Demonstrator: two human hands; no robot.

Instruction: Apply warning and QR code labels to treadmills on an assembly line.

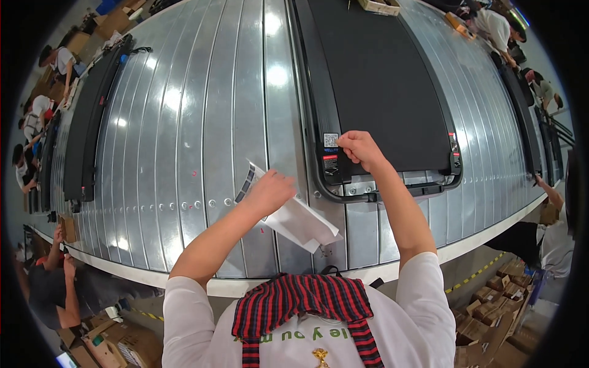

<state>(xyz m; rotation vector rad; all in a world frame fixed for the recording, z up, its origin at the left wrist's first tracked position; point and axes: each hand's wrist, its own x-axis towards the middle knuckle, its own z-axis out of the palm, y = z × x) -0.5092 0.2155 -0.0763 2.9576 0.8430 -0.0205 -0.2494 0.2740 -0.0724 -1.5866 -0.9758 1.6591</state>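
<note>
My left hand (pixel 270 195) is closed around a few white label sheets (pixel 299 224), which hang down over the metal table; a strip of dark labels (pixel 246 184) shows at their upper left. A black treadmill (pixel 389 86) with a wide flat belt lies to the right, a tubular bar curving around its near end. My right hand (pixel 363 149) is in a pinch at its left rail, fingertips at the right edge of a square black-and-white code label (pixel 331 140). Whatever they pinch is too small to tell. Below that label, a red-and-black label (pixel 331 164) sits on the rail.
The table is ribbed metal (pixel 153 178) with a pale front edge (pixel 472 245). Another black treadmill (pixel 95 129) lies at the left, more at the right. An open cardboard tray (pixel 380 6) rests at the far end. Several people work around the table; cardboard boxes (pixel 491 300) stand below right.
</note>
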